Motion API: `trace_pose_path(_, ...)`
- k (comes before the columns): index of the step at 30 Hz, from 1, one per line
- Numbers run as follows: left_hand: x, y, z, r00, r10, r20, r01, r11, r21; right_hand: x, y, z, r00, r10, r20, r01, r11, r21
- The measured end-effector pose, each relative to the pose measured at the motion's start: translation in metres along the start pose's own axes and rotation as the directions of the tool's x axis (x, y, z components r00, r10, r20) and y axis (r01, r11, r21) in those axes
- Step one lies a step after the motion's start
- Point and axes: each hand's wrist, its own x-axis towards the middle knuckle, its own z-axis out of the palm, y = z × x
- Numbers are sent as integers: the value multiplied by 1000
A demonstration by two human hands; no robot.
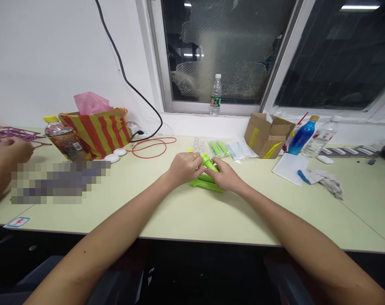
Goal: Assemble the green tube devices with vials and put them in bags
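Observation:
Both hands meet over the table around a bright green plastic tube (pixel 209 163) with a yellow piece at its upper end. My left hand (pixel 183 168) is closed, fingers pinched at the yellow end; the exact hold is partly hidden. From the other side, my right hand (pixel 226 173) grips the tube's lower part. Just below them lies a long green trough-shaped plastic part (pixel 207 183), partly covered by the hands. Beyond the fingers are small clear plastic pieces (pixel 196 145), a yellow ring (pixel 189 150) and a bag of green parts (pixel 219 148).
A clear packet (pixel 241 149) and cardboard box (pixel 265 134) stand back right, near a blue bottle (pixel 303 135), white paper (pixel 287 169) and glove (pixel 325 181). Left are a red cable (pixel 149 148), striped bag (pixel 100 133), drink bottle (pixel 65 140) and another person's hand (pixel 13 154).

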Motion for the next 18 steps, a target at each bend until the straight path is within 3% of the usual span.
trace_pose_path(5,1,17,-6,996,58,-61,-62,996,-65,6,13,-5,995,20,-95,-36,985,-169)
trace_pose_path(10,6,30,-6,965,-224,-134,205,968,-142,-1,5,-8,998,-12,-64,-9,951,-308)
trace_pose_path(14,6,24,0,943,-325,-66,315,940,-131,-6,-5,-3,999,1,-39,-18,902,-432)
trace_pose_path(18,3,26,3,933,-346,97,342,938,59,-5,-6,0,1000,12,-28,-25,839,-543)
